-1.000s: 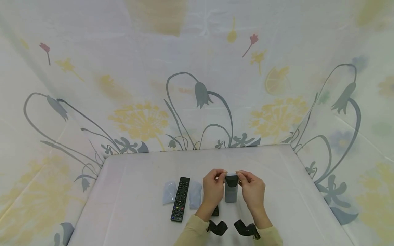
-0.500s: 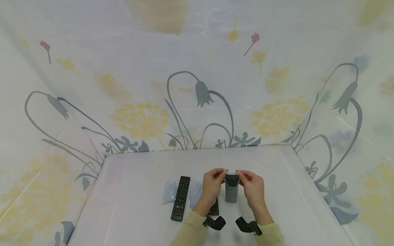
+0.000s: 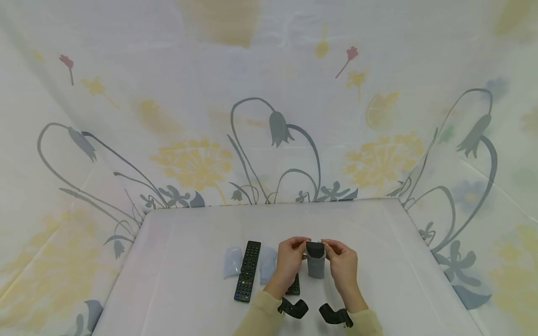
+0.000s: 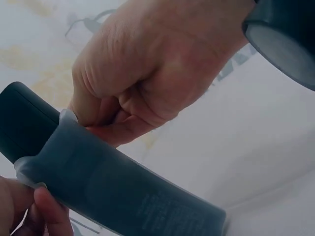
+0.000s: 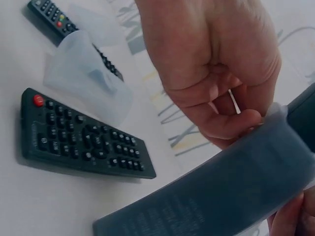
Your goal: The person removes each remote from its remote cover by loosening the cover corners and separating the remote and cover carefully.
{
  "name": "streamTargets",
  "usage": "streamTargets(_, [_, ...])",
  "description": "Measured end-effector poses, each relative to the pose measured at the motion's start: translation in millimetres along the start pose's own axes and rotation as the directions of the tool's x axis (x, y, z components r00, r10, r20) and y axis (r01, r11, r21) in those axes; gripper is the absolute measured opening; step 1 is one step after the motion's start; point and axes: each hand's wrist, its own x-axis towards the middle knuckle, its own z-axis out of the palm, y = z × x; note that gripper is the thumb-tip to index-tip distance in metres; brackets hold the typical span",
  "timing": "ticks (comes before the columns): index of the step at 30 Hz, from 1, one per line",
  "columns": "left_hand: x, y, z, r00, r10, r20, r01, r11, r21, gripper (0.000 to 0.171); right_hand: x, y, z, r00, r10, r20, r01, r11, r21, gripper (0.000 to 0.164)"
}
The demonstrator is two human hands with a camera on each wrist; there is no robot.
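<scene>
Greyish and translucent, the sleeve (image 4: 118,177) wraps a dark remote (image 4: 24,123) over the table (image 3: 189,261), its flared mouth (image 4: 68,118) pinched by left hand (image 3: 289,261) and right hand (image 3: 344,263). Less of that mouth shows above the remote than half a second ago; likely it is being worked along. Thin, smooth film; creased, flower-printed cloth (image 3: 185,84) beyond.

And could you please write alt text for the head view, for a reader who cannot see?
The left hand and right hand pinch the open end of a translucent sleeve around a dark device. On the white table, to their left, a black remote lies between two pale pouches; another remote is partly hidden by the left hand.
</scene>
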Motion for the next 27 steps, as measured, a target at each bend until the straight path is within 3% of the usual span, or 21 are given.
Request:
streamTargets(7, [-0.2, -10.4, 2.8, 1.000, 0.018, -0.019, -0.017, 0.997, 0.080, 0.009, -1.1, 13.3, -2.7, 1.000, -0.019, -0.017, 0.019, 0.998, -0.056, 0.011])
streamTargets(15, [-2.7, -22.9, 6.5, 0.996, 0.090, -0.027, -0.085, 0.982, 0.168, 0.007, -2.2, 25.4, -6.9, 0.997, -0.075, -0.032, 0.070, 0.988, -0.139, 0.010])
streamTargets(21, [-4.3, -26.8, 7.8, 0.987, 0.157, -0.028, -0.146, 0.962, 0.230, 0.007, -3.0, 32.5, -8.9, 0.995, -0.091, -0.046, 0.085, 0.988, -0.132, 0.010])
streamTargets(27, [-5.3, -24.6, 6.8, 0.991, 0.136, -0.014, -0.129, 0.962, 0.242, 0.009, -4.6, 35.7, -8.9, 0.998, -0.054, -0.039, 0.051, 0.996, -0.071, 0.013])
